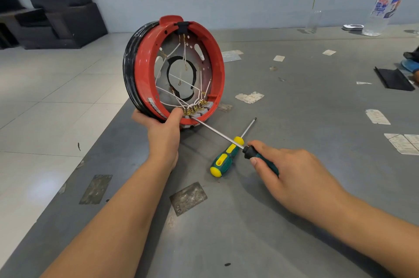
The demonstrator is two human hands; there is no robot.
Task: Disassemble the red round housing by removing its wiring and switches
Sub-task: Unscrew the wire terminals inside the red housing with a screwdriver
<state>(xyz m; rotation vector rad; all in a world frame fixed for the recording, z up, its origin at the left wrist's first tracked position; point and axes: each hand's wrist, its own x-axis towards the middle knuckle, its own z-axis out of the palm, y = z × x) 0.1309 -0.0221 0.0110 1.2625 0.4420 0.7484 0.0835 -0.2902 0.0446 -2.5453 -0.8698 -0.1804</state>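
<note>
The red round housing (145, 69) stands on its edge on the grey table, open side facing me, with a black band around its back. White wires (181, 94) cross its inside and end in brass terminals on white switches (199, 109) along the bottom rim. My left hand (163, 128) grips the housing's lower rim, thumb beside the terminals. My right hand (292, 173) holds a screwdriver (217, 131) by its dark handle; the long shaft's tip rests at the switches.
A second screwdriver (226, 157) with a green and yellow handle lies on the table (294, 96) between my hands. Torn paper labels are scattered at the right. A plastic bottle (385, 5) stands far right. The table's left edge drops to tiled floor; black armchairs (61, 12) stand beyond.
</note>
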